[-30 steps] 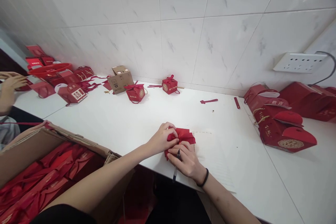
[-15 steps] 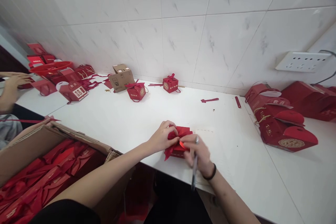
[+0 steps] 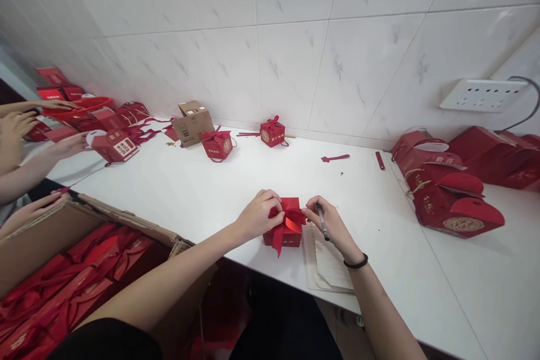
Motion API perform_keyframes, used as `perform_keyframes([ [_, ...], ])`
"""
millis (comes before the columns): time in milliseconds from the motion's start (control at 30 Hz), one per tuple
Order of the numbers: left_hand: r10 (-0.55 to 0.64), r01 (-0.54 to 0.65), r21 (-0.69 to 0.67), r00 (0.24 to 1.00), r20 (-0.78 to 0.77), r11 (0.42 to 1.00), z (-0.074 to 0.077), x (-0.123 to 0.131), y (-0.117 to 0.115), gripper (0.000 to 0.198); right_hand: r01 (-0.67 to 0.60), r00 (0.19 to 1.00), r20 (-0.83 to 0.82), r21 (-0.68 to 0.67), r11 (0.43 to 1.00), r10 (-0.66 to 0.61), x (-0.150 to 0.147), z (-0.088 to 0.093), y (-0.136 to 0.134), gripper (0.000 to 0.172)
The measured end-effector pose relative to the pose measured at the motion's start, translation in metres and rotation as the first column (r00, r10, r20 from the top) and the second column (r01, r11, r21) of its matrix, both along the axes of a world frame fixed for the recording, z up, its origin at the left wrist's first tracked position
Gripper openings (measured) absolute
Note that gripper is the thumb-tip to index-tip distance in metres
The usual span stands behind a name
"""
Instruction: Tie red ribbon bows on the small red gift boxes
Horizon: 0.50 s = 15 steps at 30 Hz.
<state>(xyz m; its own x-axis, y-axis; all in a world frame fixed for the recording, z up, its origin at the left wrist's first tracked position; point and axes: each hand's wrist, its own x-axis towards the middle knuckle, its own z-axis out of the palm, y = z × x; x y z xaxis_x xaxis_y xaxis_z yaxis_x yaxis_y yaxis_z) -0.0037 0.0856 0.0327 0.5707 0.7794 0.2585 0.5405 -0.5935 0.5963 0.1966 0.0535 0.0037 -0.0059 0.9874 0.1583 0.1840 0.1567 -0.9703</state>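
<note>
A small red gift box (image 3: 286, 225) with a red ribbon bow sits near the front edge of the white table (image 3: 202, 185). My left hand (image 3: 257, 215) is closed, pinching the ribbon's left loop. My right hand (image 3: 327, 224) pinches the right side of the ribbon and also carries a dark pen (image 3: 323, 223) between its fingers. A loose ribbon tail hangs down the box's front. Under my right hand lies an open notebook (image 3: 329, 261).
A cardboard carton (image 3: 80, 259) of flat red boxes stands at the lower left. Finished small red boxes (image 3: 217, 145) and a brown box (image 3: 193, 124) sit near the tiled wall. Larger red gift boxes (image 3: 451, 194) lie at right below a power strip (image 3: 481, 94). Other people's hands (image 3: 17, 129) work at far left.
My right hand moved from on top of the box to its right side, turning the pen upward. The box top and bow now show, and the notebook is uncovered.
</note>
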Motion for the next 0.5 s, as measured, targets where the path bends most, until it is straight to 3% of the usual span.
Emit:
perform_keyframes([
  [167, 0.101, -0.101, -0.047, 0.995, 0.003, 0.994, 0.001, 0.0, 0.001, 0.012, -0.155, 0.988, 0.017, -0.066, 0.986, 0.156, 0.002, 0.004, -0.005, 0.03],
  [500, 0.095, -0.095, -0.047, 0.995, -0.006, 0.994, -0.002, 0.0, 0.001, 0.01, -0.233, 0.972, -0.004, -0.139, 0.963, 0.234, 0.001, 0.012, -0.011, 0.029],
])
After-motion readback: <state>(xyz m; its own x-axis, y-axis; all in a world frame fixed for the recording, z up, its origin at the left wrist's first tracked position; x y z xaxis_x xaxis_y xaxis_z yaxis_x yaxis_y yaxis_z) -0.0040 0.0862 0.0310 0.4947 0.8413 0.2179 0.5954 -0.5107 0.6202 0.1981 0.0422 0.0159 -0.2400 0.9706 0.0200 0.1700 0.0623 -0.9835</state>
